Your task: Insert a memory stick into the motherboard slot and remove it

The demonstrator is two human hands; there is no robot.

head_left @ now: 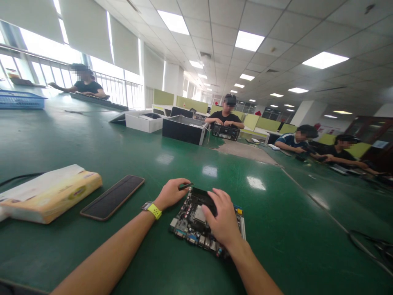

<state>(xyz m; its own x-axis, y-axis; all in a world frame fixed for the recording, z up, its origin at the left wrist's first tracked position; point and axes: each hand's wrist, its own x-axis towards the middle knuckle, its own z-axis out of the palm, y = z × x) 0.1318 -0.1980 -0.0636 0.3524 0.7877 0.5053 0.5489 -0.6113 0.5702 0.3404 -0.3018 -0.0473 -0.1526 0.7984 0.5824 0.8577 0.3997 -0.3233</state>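
A motherboard (pixel 184 221) lies flat on the green table in front of me, its port side facing me. A square silver processor (pixel 199 214) sits near its middle. At the board's far left corner, my left hand (pixel 172 194) pinches a small thin dark piece (pixel 185 186), its kind too small to make out. My right hand (pixel 223 215) is over the right half of the board, fingers curved and apart, thumb beside the processor. It hides part of the board, and I see nothing held in it. My left wrist wears a watch with a yellow-green strap (pixel 153 209).
Left of my arm lie a phone (pixel 113 197) and a pack of tissues (pixel 58 192). Farther off stand a white box (pixel 143 123) and a dark computer case (pixel 182 130). Black cables (pixel 373 246) lie at right. Several co-workers sit around the table.
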